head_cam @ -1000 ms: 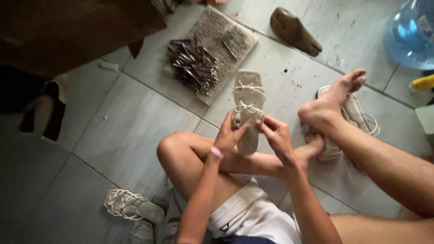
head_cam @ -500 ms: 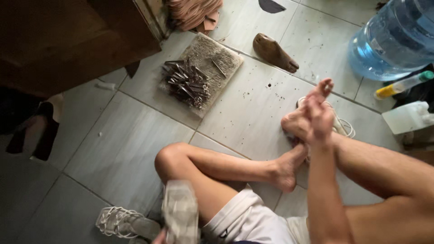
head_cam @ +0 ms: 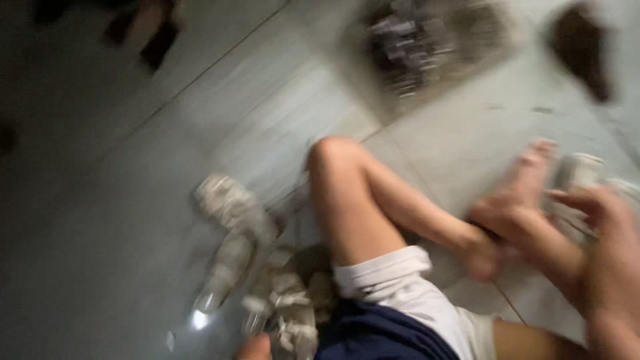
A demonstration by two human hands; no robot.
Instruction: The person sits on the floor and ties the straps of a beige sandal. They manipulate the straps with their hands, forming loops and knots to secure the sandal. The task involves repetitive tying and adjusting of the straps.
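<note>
Sandal (head_cam: 293,313) long axis upright in frame, beside left hand (head_cam: 253,348); hands' grip unclear, blurred.

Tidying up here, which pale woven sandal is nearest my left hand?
The sandal at the bottom of the pile, just above your left hand; the others lie farther from it, though blur hides detail.

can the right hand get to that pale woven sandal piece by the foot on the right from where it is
Probably yes. The right hand hangs just beside the pale sandal piece by the foot, with nothing visible between them. The picture is blurred, so actual contact can't be told.
</note>
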